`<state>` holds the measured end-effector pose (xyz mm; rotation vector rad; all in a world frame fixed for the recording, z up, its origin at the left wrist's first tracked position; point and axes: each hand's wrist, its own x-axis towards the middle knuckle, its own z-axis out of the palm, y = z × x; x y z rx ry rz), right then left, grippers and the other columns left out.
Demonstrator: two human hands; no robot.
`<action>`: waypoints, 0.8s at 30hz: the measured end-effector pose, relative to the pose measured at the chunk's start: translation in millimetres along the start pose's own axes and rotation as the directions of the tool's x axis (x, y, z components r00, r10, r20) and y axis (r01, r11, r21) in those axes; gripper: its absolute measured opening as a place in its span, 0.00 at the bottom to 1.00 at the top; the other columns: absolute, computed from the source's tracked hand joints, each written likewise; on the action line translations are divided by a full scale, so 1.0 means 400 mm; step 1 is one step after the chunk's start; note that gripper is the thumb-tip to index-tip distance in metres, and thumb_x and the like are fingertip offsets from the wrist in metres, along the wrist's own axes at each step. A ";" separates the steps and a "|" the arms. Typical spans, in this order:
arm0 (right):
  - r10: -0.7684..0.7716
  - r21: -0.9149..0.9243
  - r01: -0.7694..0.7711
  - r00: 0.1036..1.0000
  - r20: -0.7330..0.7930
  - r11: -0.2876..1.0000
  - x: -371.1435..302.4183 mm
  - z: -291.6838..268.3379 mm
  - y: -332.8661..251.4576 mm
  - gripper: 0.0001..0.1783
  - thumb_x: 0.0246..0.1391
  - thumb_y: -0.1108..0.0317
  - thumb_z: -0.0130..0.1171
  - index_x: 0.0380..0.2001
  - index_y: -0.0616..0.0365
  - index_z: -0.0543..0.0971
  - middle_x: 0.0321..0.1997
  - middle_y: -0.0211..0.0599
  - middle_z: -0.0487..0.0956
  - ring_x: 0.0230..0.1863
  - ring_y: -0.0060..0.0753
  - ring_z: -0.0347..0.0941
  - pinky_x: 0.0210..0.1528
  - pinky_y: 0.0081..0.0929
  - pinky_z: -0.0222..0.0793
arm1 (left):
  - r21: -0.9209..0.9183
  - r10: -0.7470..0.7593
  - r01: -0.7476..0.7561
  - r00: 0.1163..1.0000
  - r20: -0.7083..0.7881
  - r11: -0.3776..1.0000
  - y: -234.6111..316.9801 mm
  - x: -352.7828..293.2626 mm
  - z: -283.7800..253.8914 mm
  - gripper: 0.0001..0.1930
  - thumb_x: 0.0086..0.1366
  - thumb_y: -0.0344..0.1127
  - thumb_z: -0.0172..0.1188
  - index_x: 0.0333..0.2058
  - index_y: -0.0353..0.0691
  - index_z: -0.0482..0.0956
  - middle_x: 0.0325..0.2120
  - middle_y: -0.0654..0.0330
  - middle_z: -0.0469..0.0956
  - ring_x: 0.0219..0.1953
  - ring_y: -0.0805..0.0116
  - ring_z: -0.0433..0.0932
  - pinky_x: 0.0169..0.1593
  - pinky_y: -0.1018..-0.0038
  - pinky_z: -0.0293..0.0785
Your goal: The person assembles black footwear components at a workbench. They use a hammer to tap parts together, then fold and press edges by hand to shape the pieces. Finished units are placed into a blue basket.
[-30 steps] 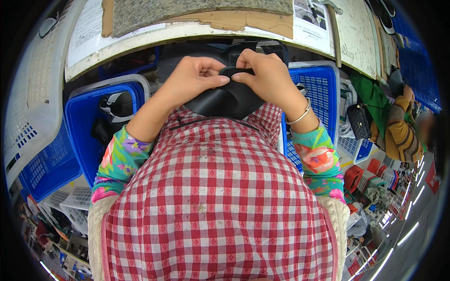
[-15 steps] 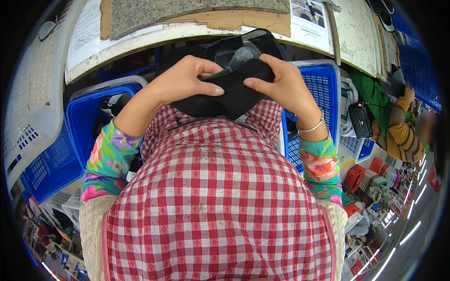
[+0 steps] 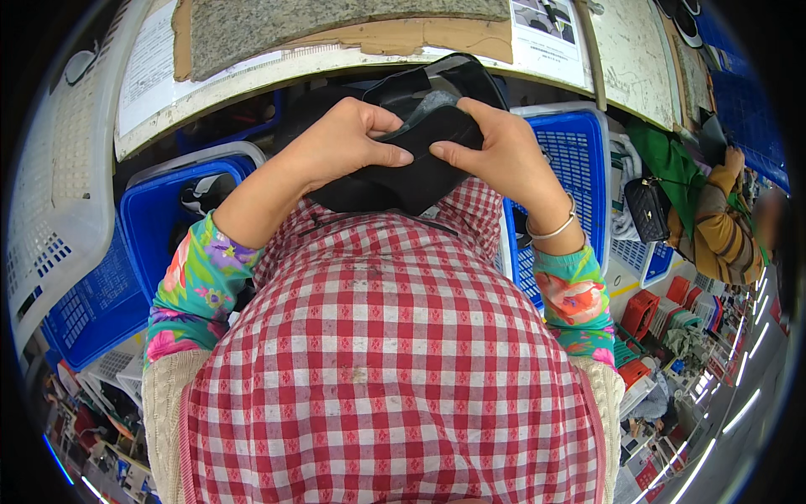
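A black, stitched piece that looks like a shoe upper point(image 3: 388, 186) lies over my lap, at the edge of the workbench. Its mouth is folded back at the far side, and a grey lining point(image 3: 433, 104) shows inside. My left hand point(image 3: 353, 139) pinches the near edge between thumb and fingers, the fingertips tucked behind it. On the other side, my right hand point(image 3: 495, 151) grips the same edge, thumb in front and fingers behind. The two thumbs are close together, with a short stretch of black material between them.
The workbench point(image 3: 336, 65) ahead bears a grey stone slab point(image 3: 353, 29) on cardboard and printed sheets. Blue baskets stand left point(image 3: 138, 206) and right point(image 3: 575, 160), the left one holding shoes. A white crate point(image 3: 63, 181) is at far left. Another person's striped sleeve point(image 3: 722, 239) shows at right.
My hands have come slightly closer together along the edge of the shoe upper, the left moving right and the right moving left. Both keep their hold.
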<state>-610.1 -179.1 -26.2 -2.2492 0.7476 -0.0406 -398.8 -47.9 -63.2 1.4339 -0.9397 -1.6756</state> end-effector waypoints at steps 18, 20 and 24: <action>0.118 0.437 -0.050 0.985 -0.130 0.898 -0.041 0.005 0.049 0.16 0.56 0.66 0.73 0.44 0.56 0.78 0.35 0.29 0.82 0.41 0.21 0.78 0.47 0.23 0.74 | 0.107 0.202 -0.199 0.979 -0.017 0.974 -0.024 0.002 0.037 0.18 0.65 0.25 0.67 0.53 0.30 0.80 0.45 0.63 0.84 0.47 0.78 0.78 0.54 0.76 0.75; 0.156 0.420 -0.094 0.981 -0.115 0.903 -0.041 0.001 0.053 0.18 0.56 0.65 0.73 0.46 0.56 0.78 0.36 0.30 0.83 0.41 0.21 0.78 0.47 0.22 0.74 | 0.081 0.209 -0.208 0.978 -0.015 0.975 -0.025 0.000 0.038 0.19 0.66 0.25 0.67 0.55 0.30 0.79 0.46 0.62 0.84 0.48 0.77 0.78 0.55 0.75 0.75; 0.181 0.414 -0.151 0.983 -0.034 0.898 -0.040 -0.020 0.042 0.18 0.60 0.71 0.70 0.50 0.58 0.75 0.36 0.25 0.80 0.40 0.15 0.75 0.45 0.17 0.71 | 0.185 0.240 -0.236 0.971 0.001 0.954 -0.035 0.002 0.036 0.24 0.68 0.27 0.66 0.61 0.33 0.76 0.50 0.61 0.82 0.53 0.75 0.77 0.60 0.74 0.72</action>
